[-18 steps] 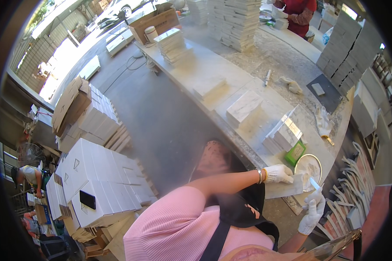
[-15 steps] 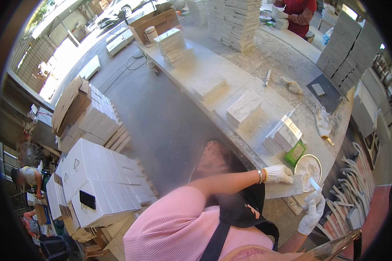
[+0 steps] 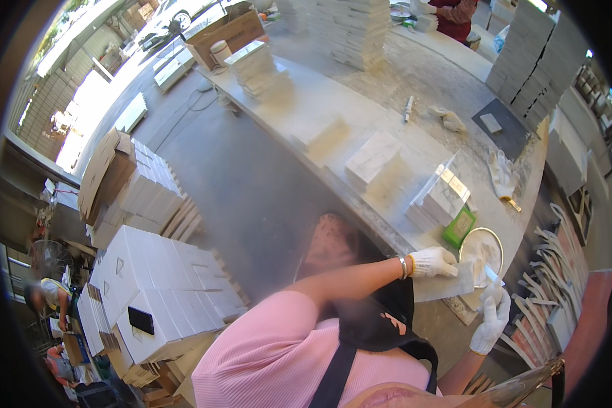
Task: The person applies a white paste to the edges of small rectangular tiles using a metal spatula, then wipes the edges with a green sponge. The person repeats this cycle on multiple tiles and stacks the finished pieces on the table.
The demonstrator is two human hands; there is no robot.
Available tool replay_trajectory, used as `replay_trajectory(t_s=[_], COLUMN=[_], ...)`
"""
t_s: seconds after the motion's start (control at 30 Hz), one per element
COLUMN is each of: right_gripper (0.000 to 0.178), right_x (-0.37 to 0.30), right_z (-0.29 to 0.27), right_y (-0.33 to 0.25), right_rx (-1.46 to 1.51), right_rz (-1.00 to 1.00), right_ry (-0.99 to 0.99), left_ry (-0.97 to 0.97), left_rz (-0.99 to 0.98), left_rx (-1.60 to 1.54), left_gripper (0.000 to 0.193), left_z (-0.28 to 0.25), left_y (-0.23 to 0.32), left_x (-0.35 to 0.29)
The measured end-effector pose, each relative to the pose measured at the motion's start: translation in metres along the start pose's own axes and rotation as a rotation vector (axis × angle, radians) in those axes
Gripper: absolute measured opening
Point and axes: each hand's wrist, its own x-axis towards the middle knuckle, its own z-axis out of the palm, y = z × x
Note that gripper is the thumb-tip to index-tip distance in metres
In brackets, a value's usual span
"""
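My left hand (image 3: pixel 434 262), in a white knit glove, pinches a flat white marble tile (image 3: pixel 449 285) by its edge at the near end of the workbench. Just right of it, my right hand (image 3: pixel 491 317), gloved as well, has its fingers closed round a small light-coloured spatula (image 3: pixel 490 273). The spatula's tip reaches into a round tin (image 3: pixel 501 250) holding white paste. A bright green box (image 3: pixel 460 226) stands against the tin's far side. Behind that box sits a small stack of marble tiles (image 3: pixel 436 198).
More tile stacks (image 3: pixel 372 162) line the workbench (image 3: pixel 306 92). A loose glove (image 3: pixel 502 173) and a marker-like tube (image 3: pixel 409 109) lie there. White boxes carrying a black phone (image 3: pixel 141 320) stand left. Curved strips (image 3: pixel 547 279) lean at right. Another person (image 3: pixel 453 19) works at the far side.
The whole view has shifted slightly. My right hand has brought the spatula a little farther into the tin. My left hand keeps its grip on the tile.
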Motion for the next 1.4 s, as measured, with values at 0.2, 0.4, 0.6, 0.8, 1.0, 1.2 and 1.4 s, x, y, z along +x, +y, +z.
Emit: replay_trajectory(t_s=[0.2,0.4,0.6,0.8,1.0,1.2,1.4], right_gripper=[0.041,0.041,0.038,0.036,0.036,0.035,0.036], right_x=[0.006,0.010,0.010,0.012,0.013,0.014,0.016], right_z=[-0.001,-0.004,0.000,0.001,-0.003,-0.005,-0.005], right_y=[0.000,-0.002,-0.009,-0.007,-0.003,-0.001,0.000], right_rx=[0.003,-0.037,-0.038,-0.019,-0.086,-0.095,-0.102], right_rz=[0.059,0.029,0.129,0.132,0.137,0.121,0.116], right_ry=[0.006,-0.034,-0.044,-0.056,-0.067,-0.077,-0.087], left_ry=[-0.017,-0.085,-0.117,-0.094,-0.094,-0.088,-0.090], left_rz=[-0.035,-0.090,-0.152,-0.176,-0.175,-0.178,-0.195], left_rx=[0.032,-0.019,-0.041,-0.098,-0.124,-0.125,-0.139], left_gripper=[0.043,0.044,0.040,0.037,0.036,0.034,0.034], left_z=[-0.006,-0.006,-0.009,-0.007,-0.007,-0.007,-0.006], left_y=[0.008,0.011,0.023,0.024,0.018,0.019,0.025], left_x=[-0.004,-0.004,-0.006,-0.004,-0.003,-0.003,-0.005])
